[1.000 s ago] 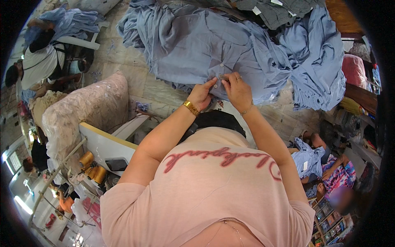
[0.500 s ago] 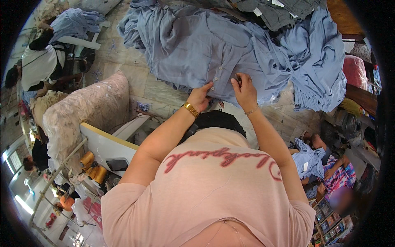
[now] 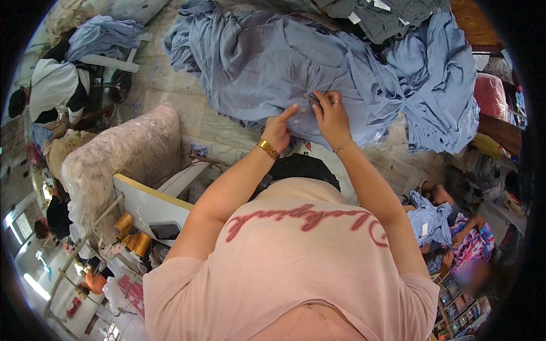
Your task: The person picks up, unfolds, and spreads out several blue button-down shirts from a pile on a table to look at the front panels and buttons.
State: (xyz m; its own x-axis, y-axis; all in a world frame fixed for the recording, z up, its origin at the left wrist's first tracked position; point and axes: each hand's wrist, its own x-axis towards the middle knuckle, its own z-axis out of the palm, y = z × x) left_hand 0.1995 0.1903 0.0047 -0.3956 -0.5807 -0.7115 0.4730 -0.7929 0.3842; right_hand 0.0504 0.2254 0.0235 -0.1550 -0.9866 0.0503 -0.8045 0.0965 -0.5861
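A light blue button-up shirt point(image 3: 250, 85) lies spread before me on a heap of similar garments, its white buttons point(image 3: 303, 108) running toward me. At the shirt's near edge, my left hand point(image 3: 278, 129) has its thumb along the fabric beside the buttons and its fingers folded underneath, mostly hidden. Just right of the button row, my right hand point(image 3: 333, 118) pinches a small dark tool point(image 3: 313, 98), its tip close to a button. Too little of that tool shows to tell its kind.
Dark grey garments point(image 3: 381, 20) with white tags lie beyond the shirts. At left are a large stuffed sack point(image 3: 119, 142), a white-topped table point(image 3: 148, 202) and orange thread cones point(image 3: 133, 236). One person point(image 3: 57, 85) sits at far left, another point(image 3: 469, 238) at right with blue cloth.
My right hand has moved away from me and slightly left, bringing the small dark tool up to the buttons. My left thumb has shifted a little farther along the shirt.
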